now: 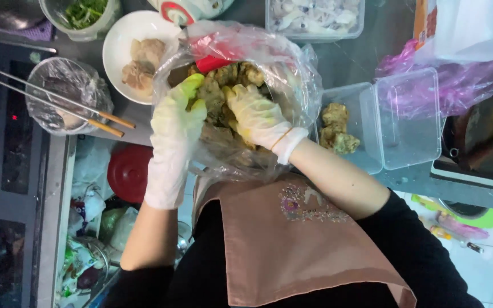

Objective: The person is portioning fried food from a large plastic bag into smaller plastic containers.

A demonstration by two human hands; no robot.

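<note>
Both of my hands wear thin pale gloves stained yellow-green and reach into a clear plastic bag (298, 80) lining a bowl at the counter's front. The bag holds several brown, lumpy battered pieces (229, 77). My left hand (175, 122) presses against the pieces at the left side of the pile, fingers curled. My right hand (258, 117) lies over the middle of the pile, gripping pieces from above. Whether either hand has lifted a piece is hidden by the plastic.
A clear lidded plastic box (400, 120) at the right holds a few battered pieces (336, 128). A white plate (118, 40) with dumplings sits behind left. Chopsticks (58, 102) rest across a plastic-lined bowl. A red lid (128, 171) lies below the counter.
</note>
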